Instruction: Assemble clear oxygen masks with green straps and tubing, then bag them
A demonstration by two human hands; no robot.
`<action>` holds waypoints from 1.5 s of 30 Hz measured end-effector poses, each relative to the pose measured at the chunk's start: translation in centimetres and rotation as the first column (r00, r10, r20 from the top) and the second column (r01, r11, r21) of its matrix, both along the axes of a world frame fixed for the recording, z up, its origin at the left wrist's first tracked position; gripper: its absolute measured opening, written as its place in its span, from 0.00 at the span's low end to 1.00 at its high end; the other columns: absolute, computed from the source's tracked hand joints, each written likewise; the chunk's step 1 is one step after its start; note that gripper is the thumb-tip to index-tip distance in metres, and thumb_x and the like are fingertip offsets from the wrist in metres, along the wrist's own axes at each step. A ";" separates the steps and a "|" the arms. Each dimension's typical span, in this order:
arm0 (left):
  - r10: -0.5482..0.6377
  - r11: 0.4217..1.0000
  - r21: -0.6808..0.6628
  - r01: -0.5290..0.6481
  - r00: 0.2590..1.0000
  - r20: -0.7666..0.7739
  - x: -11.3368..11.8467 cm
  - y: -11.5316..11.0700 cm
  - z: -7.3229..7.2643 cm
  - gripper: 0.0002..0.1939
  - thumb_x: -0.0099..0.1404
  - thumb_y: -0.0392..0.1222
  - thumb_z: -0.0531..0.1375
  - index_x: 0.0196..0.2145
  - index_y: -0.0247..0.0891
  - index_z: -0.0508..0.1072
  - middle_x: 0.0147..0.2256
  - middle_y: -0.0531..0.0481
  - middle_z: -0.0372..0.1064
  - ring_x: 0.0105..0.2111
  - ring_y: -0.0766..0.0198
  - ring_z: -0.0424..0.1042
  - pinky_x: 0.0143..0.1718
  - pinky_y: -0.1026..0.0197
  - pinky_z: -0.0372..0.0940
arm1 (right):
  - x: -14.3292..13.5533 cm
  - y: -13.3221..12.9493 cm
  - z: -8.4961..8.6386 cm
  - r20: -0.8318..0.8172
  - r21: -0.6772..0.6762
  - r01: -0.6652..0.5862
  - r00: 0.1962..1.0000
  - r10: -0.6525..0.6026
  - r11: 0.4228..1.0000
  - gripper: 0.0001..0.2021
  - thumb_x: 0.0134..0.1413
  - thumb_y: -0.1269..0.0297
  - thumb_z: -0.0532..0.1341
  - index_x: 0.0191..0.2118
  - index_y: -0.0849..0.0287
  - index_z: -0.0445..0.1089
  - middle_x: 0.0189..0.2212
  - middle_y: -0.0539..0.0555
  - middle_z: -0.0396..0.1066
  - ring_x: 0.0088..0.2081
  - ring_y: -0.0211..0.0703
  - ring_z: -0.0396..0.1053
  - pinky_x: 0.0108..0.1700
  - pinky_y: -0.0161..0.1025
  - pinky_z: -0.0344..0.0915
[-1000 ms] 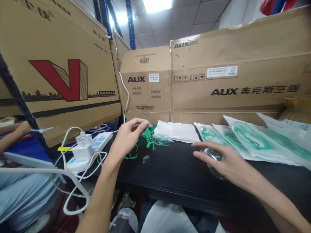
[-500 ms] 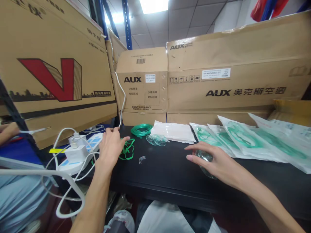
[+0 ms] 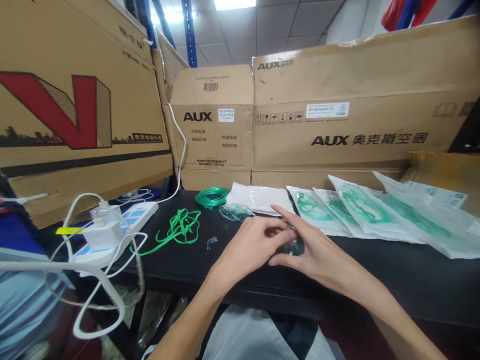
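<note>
Both hands meet above the front of the black table (image 3: pixel 232 270). In my right hand (image 3: pixel 311 245) is a clear, greenish plastic mask (image 3: pixel 294 247), mostly covered by the fingers. My left hand (image 3: pixel 258 237) has its fingertips closed at the same mask's upper edge. To the left lies a loose tangle of green strap (image 3: pixel 182 227). A tiny clear piece with thin prongs (image 3: pixel 212 243) rests between the strap and my left hand. Behind my hands are a coil of green tubing (image 3: pixel 212 197) and another clear, greenish plastic piece (image 3: pixel 235 212).
White packets (image 3: pixel 258 196) lie at the back. Several clear-fronted pouches (image 3: pixel 365 205) holding green tubing fan out on the right. A power strip (image 3: pixel 140 215) with plugged-in white chargers (image 3: pixel 103 232) and looping cables sits left. Cardboard boxes (image 3: pixel 337 125) wall the back.
My left hand has left the green strap and come right to the mask. My right hand has moved left with the mask. The strap now trails toward the power strip.
</note>
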State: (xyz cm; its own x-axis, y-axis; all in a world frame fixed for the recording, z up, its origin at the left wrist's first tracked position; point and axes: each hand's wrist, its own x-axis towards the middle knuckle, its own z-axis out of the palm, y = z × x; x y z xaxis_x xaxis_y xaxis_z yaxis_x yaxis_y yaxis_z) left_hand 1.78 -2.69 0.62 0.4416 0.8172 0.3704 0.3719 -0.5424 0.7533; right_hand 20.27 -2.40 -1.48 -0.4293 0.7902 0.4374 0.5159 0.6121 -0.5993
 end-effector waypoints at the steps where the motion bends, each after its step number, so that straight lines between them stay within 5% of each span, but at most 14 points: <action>1: -0.014 1.000 0.016 0.014 0.999 0.041 -0.2 0.2 0.1 0.15 0.70 0.51 0.58 0.40 0.41 0.82 0.38 0.52 0.80 0.38 0.58 0.76 0.40 0.61 0.65 | 0.1 0.0 0.2 -0.034 -0.017 0.001 0.999 -0.001 1.000 0.45 0.53 0.49 0.70 0.72 0.37 0.49 0.68 0.52 0.59 0.67 0.54 0.58 0.68 0.56 0.55; 3: -0.036 0.999 0.044 0.031 0.992 0.123 -0.8 0.6 0.4 0.14 0.70 0.50 0.60 0.42 0.41 0.82 0.41 0.52 0.80 0.42 0.58 0.76 0.45 0.61 0.66 | 0.4 0.1 0.5 -0.139 -0.080 -0.002 0.990 -0.009 0.997 0.39 0.58 0.48 0.66 0.71 0.40 0.51 0.67 0.54 0.61 0.65 0.55 0.62 0.67 0.57 0.58; 7: -0.051 0.999 0.032 0.044 0.964 0.262 -1.3 1.2 0.7 0.13 0.69 0.49 0.62 0.41 0.38 0.81 0.38 0.51 0.78 0.39 0.61 0.74 0.45 0.61 0.68 | 1.1 0.8 1.0 -0.398 -0.221 -0.122 0.917 0.025 0.968 0.30 0.64 0.47 0.61 0.67 0.51 0.59 0.51 0.59 0.75 0.44 0.51 0.78 0.48 0.53 0.76; 12: -0.112 0.980 -0.111 0.166 0.917 0.383 -0.9 1.2 0.5 0.15 0.69 0.51 0.62 0.42 0.37 0.82 0.40 0.48 0.78 0.44 0.59 0.75 0.49 0.58 0.71 | 1.5 0.6 1.6 -0.345 -0.193 -0.047 0.938 -0.023 0.980 0.22 0.61 0.47 0.64 0.55 0.55 0.73 0.44 0.56 0.78 0.37 0.47 0.77 0.45 0.47 0.75; 19: -0.086 0.966 -0.186 0.181 0.899 0.429 -0.6 2.0 -0.3 0.16 0.71 0.51 0.62 0.45 0.38 0.83 0.47 0.46 0.79 0.54 0.54 0.72 0.54 0.55 0.69 | 1.9 0.3 2.1 -0.201 0.054 0.128 0.973 -0.115 0.990 0.18 0.60 0.48 0.66 0.53 0.44 0.76 0.53 0.51 0.73 0.49 0.48 0.70 0.49 0.44 0.69; 32: -0.051 0.950 -0.249 0.188 0.880 0.472 -1.0 2.2 -0.2 0.10 0.67 0.40 0.63 0.40 0.34 0.84 0.45 0.45 0.78 0.50 0.54 0.73 0.55 0.54 0.68 | 1.9 0.7 1.8 -0.231 -0.050 0.160 0.959 -0.167 0.986 0.20 0.58 0.46 0.66 0.53 0.45 0.77 0.52 0.50 0.78 0.49 0.52 0.75 0.53 0.48 0.69; 38: -0.020 0.933 -0.300 0.198 0.862 0.506 -0.7 2.1 -0.3 0.08 0.66 0.39 0.64 0.38 0.32 0.82 0.43 0.42 0.78 0.47 0.53 0.76 0.46 0.56 0.74 | 2.2 0.9 1.9 -0.235 -0.072 0.131 0.961 -0.144 0.989 0.20 0.59 0.47 0.66 0.54 0.46 0.76 0.54 0.50 0.77 0.53 0.52 0.74 0.56 0.48 0.69; 45: -0.113 0.961 -0.184 0.206 0.901 0.419 -0.6 2.3 -0.7 0.11 0.70 0.42 0.61 0.47 0.39 0.80 0.43 0.47 0.76 0.40 0.59 0.79 0.35 0.63 0.75 | 1.7 0.8 1.5 -0.242 -0.131 0.130 0.957 -0.159 0.983 0.20 0.61 0.47 0.64 0.54 0.48 0.76 0.53 0.52 0.77 0.46 0.51 0.76 0.47 0.48 0.73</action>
